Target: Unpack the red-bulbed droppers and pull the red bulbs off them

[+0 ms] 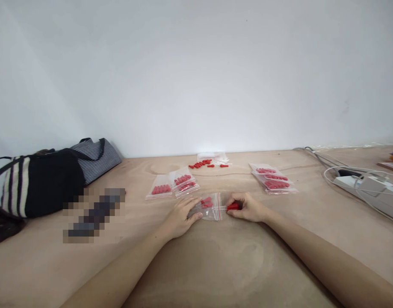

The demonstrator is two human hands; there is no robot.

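A small clear zip bag [211, 207] with a red seal line lies on the wooden table [215, 265], a few red pieces inside it. My left hand [180, 218] pinches the bag's left end and presses it to the table. My right hand [247, 207] is closed around a red piece [233, 206] at the bag's open mouth. Behind them lie filled bags [172, 185] on the left, a stack of filled bags [273, 178] on the right, and loose red pieces [204, 164] near empty bags [214, 157].
A black and striped bag [42, 179] sits at the left by the wall. A blurred dark object [93, 214] lies beside it. A white power strip with cables [366, 186] occupies the right side. A white wall stands behind the table.
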